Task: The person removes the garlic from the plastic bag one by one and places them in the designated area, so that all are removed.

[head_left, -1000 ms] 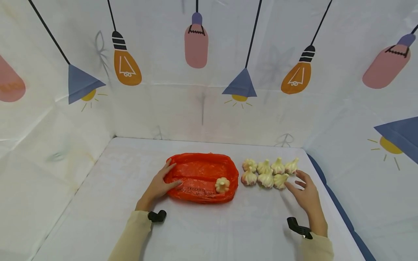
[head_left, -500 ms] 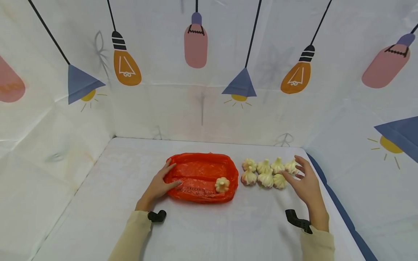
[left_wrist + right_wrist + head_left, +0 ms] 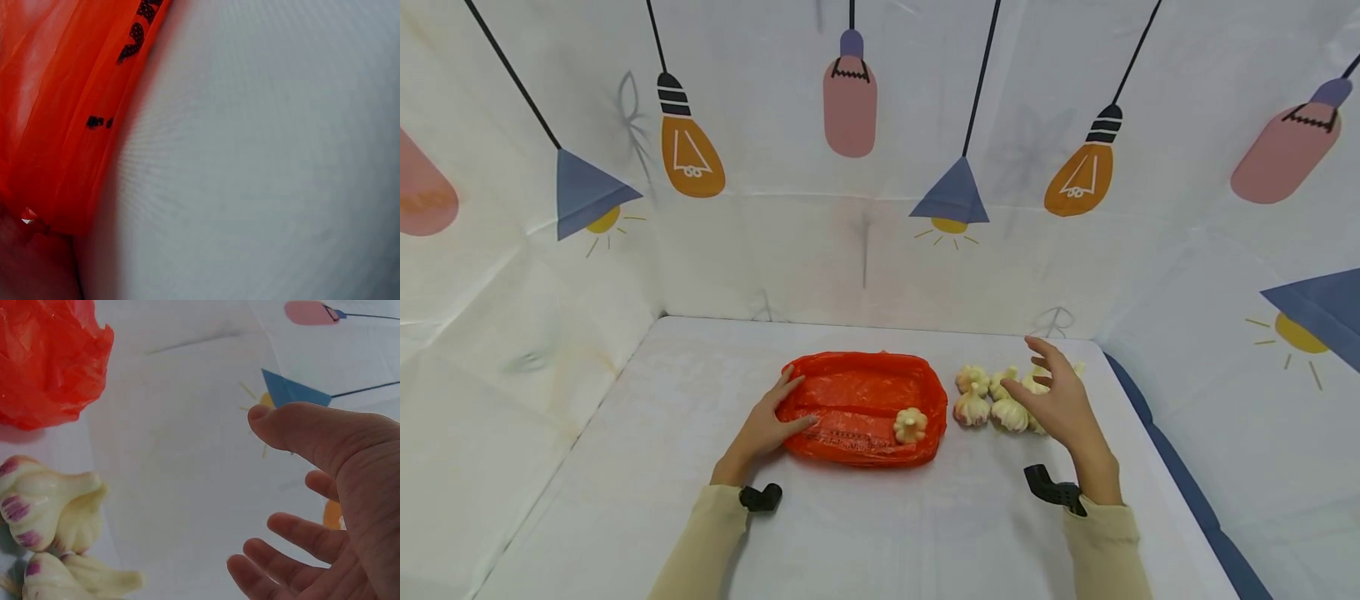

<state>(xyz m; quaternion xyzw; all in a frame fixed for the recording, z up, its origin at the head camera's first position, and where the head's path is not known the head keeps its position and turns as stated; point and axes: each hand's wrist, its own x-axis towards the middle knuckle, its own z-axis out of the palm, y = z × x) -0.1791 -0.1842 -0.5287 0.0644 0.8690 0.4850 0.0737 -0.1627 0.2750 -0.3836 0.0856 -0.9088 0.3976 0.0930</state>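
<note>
A red plastic bag (image 3: 857, 387), spread into a shallow tray-like shape, lies on the table with one garlic bulb (image 3: 911, 425) in its right front part. My left hand (image 3: 766, 427) rests on the bag's left end, fingers and thumb spread apart along the rim. In the left wrist view the bag's side (image 3: 75, 125) shows black print. To the right of the bag, several pale garlic bulbs (image 3: 972, 407) stand in two rows. Over the right part of these rows hovers my right hand (image 3: 1063, 408), hiding some bulbs; its thumb and fingers are apart, with nothing between them.
The white table (image 3: 850, 533) has a white sheet wall (image 3: 880, 267) printed with lamps behind it and at both sides. A dark blue strip (image 3: 1180, 475) runs along the right table edge. Each wrist wears a black camera mount (image 3: 762, 497).
My right hand has risen from the right end of the garlic rows and shifted left and away from me, over the bulbs. The left hand and the bag stay put.
</note>
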